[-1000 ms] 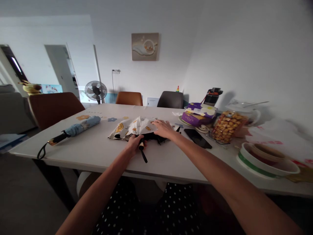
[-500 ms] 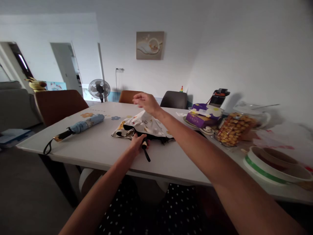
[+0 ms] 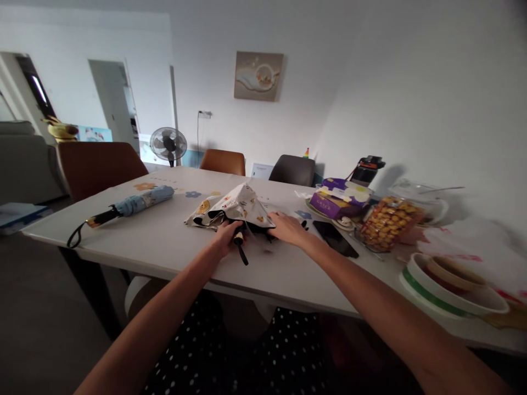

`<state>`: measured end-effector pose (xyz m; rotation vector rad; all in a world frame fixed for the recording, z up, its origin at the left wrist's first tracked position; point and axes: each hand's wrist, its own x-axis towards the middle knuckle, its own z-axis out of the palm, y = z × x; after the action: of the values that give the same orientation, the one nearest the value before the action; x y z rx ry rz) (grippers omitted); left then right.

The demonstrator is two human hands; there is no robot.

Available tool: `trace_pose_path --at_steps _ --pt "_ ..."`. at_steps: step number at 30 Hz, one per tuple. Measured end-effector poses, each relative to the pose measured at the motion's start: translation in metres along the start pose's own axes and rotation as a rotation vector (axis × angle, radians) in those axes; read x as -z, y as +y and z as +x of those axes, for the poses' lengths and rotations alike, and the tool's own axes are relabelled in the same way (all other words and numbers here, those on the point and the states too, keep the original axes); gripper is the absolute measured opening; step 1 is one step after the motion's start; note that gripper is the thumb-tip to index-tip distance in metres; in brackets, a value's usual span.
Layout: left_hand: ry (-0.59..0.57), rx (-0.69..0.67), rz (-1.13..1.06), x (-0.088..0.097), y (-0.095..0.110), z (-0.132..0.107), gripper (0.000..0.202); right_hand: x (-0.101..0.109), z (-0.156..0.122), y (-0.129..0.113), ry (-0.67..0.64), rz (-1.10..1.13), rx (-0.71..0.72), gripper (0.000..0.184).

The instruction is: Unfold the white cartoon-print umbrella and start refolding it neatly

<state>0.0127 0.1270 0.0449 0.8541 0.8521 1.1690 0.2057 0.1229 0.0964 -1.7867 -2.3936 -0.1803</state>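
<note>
A white patterned umbrella (image 3: 242, 204) with a black underside lies half folded on the table, its canopy bunched into a loose peak. My left hand (image 3: 226, 236) is closed around its handle, from which a dark wrist strap hangs toward me. At the canopy's right edge, my right hand (image 3: 288, 227) has its fingers on the fabric and appears to pinch it; the fingertips are partly hidden. Dark rib ends show beside that hand. Off to the left lies a blue umbrella (image 3: 142, 204), folded up, with a black and wooden handle and a strap loop.
The white table (image 3: 164, 247) carries a black phone (image 3: 335, 238), a purple box (image 3: 335, 203), a clear container of brown snacks (image 3: 391, 224), a glass pitcher (image 3: 432, 206) and white-and-green bowls (image 3: 448, 285) on the right. Chairs (image 3: 293, 170) and a fan (image 3: 168, 144) stand beyond.
My right hand has come down from above the canopy to its right edge, and the phone now shows past my arm. My left hand stays on the handle.
</note>
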Motion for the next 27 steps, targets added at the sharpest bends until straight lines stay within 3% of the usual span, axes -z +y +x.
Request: trace_pose_path --at_steps 4,6,11,13,17,20,23,25,27 --pt "-0.002 0.032 -0.064 0.001 0.004 0.000 0.019 0.000 0.011 -0.008 0.078 -0.085 -0.061 0.029" --pt "0.003 0.033 -0.062 0.000 0.004 -0.001 0.018 0.016 0.028 -0.018 0.144 -0.065 -0.117 0.027" --pt "0.008 0.012 0.053 -0.005 0.003 -0.005 0.021 0.064 0.081 -0.061 0.454 0.117 -0.254 0.039" --pt "0.022 0.008 0.066 -0.006 0.003 -0.006 0.026 0.066 0.090 -0.076 0.417 0.160 -0.215 0.038" --pt "0.020 -0.014 0.048 -0.007 0.003 -0.007 0.033 0.048 0.086 -0.085 0.198 0.120 0.007 0.023" --pt "0.035 0.011 0.042 -0.006 0.007 -0.007 0.040 0.046 0.082 -0.076 0.271 0.202 -0.114 0.027" --pt "0.004 0.115 -0.101 -0.001 0.016 -0.008 0.048 0.055 0.082 -0.070 0.401 0.267 -0.216 0.036" --pt "-0.083 0.158 -0.242 0.004 0.021 -0.010 0.047 0.054 0.078 -0.072 0.363 0.253 -0.109 0.031" --pt "-0.158 0.162 -0.308 0.008 0.024 -0.011 0.043 0.046 0.072 -0.074 0.191 0.226 0.124 0.024"
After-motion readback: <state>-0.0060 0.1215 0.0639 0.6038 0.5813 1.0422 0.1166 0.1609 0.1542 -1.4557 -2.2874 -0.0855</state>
